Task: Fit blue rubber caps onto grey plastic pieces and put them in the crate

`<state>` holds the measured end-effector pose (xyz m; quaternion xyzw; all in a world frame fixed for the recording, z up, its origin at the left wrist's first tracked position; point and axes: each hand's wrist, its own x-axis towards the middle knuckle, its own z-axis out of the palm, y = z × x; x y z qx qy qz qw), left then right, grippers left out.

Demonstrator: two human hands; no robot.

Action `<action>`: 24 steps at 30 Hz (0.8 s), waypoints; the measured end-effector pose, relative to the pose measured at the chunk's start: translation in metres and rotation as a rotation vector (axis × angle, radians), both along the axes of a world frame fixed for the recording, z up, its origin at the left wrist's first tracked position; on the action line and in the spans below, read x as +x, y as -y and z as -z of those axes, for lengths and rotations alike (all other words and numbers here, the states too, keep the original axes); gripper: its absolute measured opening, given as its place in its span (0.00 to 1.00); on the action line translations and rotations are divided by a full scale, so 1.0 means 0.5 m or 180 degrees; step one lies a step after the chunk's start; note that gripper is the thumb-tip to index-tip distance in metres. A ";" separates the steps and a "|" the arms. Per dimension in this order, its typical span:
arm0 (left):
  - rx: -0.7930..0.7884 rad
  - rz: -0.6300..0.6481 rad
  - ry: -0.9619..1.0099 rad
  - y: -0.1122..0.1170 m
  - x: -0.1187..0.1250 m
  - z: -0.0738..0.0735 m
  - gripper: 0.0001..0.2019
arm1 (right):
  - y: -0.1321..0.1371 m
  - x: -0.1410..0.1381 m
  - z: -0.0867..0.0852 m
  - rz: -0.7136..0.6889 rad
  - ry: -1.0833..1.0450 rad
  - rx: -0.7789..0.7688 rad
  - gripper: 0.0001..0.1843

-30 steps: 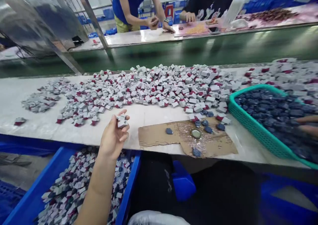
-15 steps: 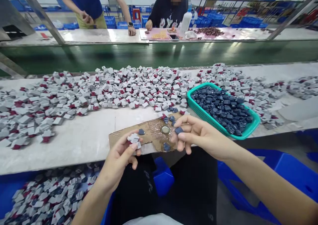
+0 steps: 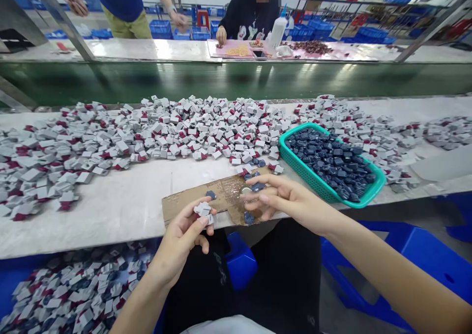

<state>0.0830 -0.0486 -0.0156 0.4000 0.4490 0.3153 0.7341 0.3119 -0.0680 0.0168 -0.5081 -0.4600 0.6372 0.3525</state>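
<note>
My left hand [image 3: 187, 228] pinches small pale grey blocks [image 3: 203, 209] between thumb and fingers, just in front of the cardboard. They look like the pieces in the big pile. My right hand [image 3: 275, 195] reaches over the cardboard sheet [image 3: 191, 204] with its fingers long and partly spread. A small dark blue piece [image 3: 258, 186] shows between its thumb and index finger, apparently held. Under the fingertips, a round metal disc [image 3: 246, 190] sits in a shiny wet patch, partly hidden. More dark blue pieces lie around it, one [image 3: 249, 218] near the front edge and another [image 3: 211, 194] to the left.
A long pile of pale grey and dark red pieces [image 3: 206, 127] covers the back of the white table [image 3: 121, 196]. To the right stands a green basket [image 3: 379, 179] full of dark blue pieces. A blue bin [image 3: 13, 270] holds more pieces. Two people are across the green belt [image 3: 184, 81].
My right hand has moved left over the wet patch, its fingers straighter. The left hand keeps its blocks and shifts slightly right. Across the belt, the standing person's hands have lifted and moved left.
</note>
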 end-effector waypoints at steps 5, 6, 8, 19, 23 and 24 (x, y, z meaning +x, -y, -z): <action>0.0021 -0.0079 0.0043 0.000 0.007 -0.007 0.20 | -0.004 0.005 0.004 -0.0228 0.1509 0.0664 0.11; 0.0040 -0.0097 0.0057 0.000 0.008 -0.007 0.21 | -0.008 0.007 0.006 -0.0254 0.1955 0.0989 0.10; 0.0081 -0.0140 0.0097 0.000 0.010 -0.008 0.19 | -0.018 0.010 0.011 -0.0325 0.2699 0.1626 0.08; 0.0139 -0.0640 0.0157 0.007 0.013 0.000 0.14 | -0.080 -0.007 0.028 -0.1413 0.4065 0.1593 0.04; 0.0174 -0.0671 0.0142 0.004 0.010 0.003 0.13 | -0.083 -0.009 0.030 -0.1481 0.3926 0.1637 0.06; 0.0172 -0.0676 0.0135 0.003 0.010 0.003 0.12 | -0.082 -0.008 0.032 -0.1436 0.3894 0.1639 0.06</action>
